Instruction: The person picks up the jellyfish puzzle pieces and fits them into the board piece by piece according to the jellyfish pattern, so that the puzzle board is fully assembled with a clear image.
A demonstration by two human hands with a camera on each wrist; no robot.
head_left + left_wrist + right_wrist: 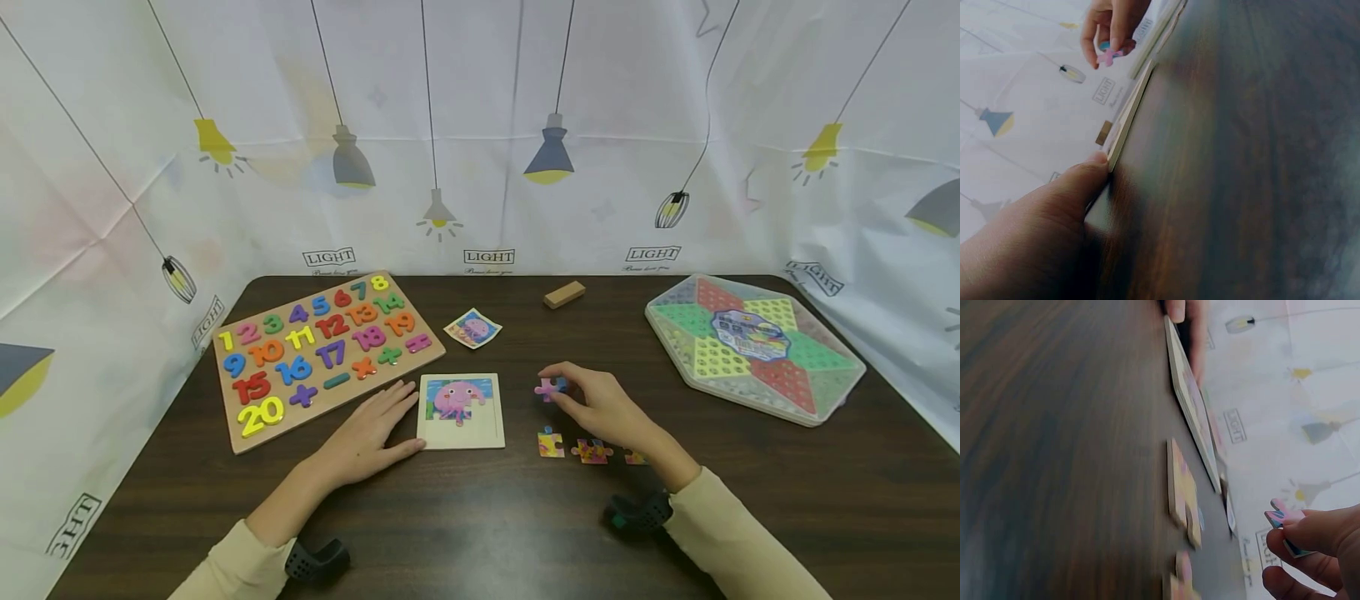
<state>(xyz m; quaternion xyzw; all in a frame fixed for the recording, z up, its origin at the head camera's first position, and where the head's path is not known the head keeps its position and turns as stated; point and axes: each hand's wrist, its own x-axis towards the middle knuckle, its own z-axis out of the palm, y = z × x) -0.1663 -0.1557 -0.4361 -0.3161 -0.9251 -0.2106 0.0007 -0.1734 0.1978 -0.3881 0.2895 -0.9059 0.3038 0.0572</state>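
Sleeves (240, 567) of cream cloth ended at your wrists nearest the camera, each with a black wrist device (318, 562) beside it, over the dark brown wooden table (480, 533). Beyond them lay a row of yellow-and-orange jigsaw pieces (551, 445), the rightmost partly hidden by your right wrist. Your right hand (606, 407) was grasping a pink-and-blue jigsaw piece (547, 389) between thumb and fingers — raised off the table, to the right of the square, pale wooden puzzle board (483, 429) with its partly filled pink octopus picture. Your left hand (375, 435) gripped nothing; its fingers were extended and its thumb touched the board's near left corner. Farther left lay a wooden board of colourful numbers (337, 397); farther right, a hexagonal red, green and yellow game board (750, 333). Behind the puzzle were a small octopus picture card (474, 329) and a tan rectangular block (564, 294) — then a white lamp-printed backdrop (480, 83).
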